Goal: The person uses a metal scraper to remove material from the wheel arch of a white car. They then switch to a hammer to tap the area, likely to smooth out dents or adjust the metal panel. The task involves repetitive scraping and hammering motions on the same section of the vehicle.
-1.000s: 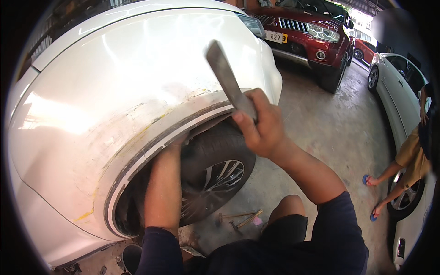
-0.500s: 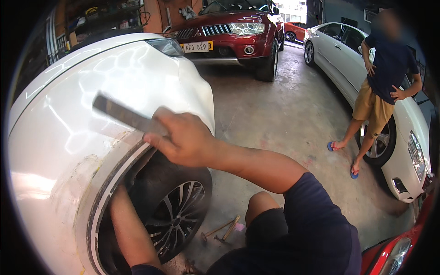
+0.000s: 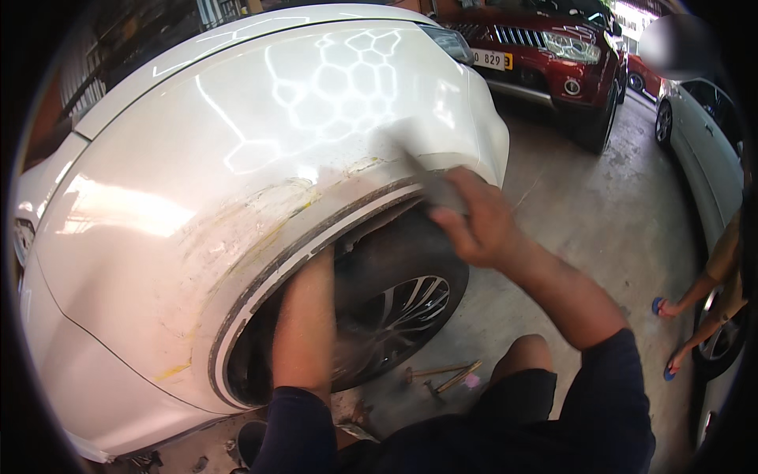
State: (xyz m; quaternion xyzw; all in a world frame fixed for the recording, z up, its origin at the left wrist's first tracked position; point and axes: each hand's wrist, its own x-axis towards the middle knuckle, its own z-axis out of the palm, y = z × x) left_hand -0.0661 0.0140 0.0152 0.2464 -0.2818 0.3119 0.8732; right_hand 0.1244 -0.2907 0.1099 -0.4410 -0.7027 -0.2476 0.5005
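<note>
My right hand (image 3: 478, 217) is closed around one end of a flat, dark metal bar (image 3: 425, 175). The bar is smeared by motion and points up and left over the white car's fender (image 3: 260, 150), close to the wheel arch's upper edge; I cannot tell whether it touches. My left forearm (image 3: 306, 332) reaches up into the wheel arch, between its edge (image 3: 237, 316) and the tyre (image 3: 403, 257). The left hand itself is hidden behind the fender. Above the arch is a scuffed patch (image 3: 237, 225) with bare, scraped paint and yellow streaks.
Two wooden-handled hammers (image 3: 458, 378) lie on the concrete floor beside the wheel (image 3: 418, 308) and my knee (image 3: 530, 355). A maroon SUV (image 3: 513, 67) stands behind. At the right edge, a person's legs (image 3: 722, 265) in flip-flops stand beside another white car (image 3: 703, 150).
My view has swung left, so the fender sits further right in the picture. My right hand has moved along the arch with the bar. My left forearm stays inside the arch.
</note>
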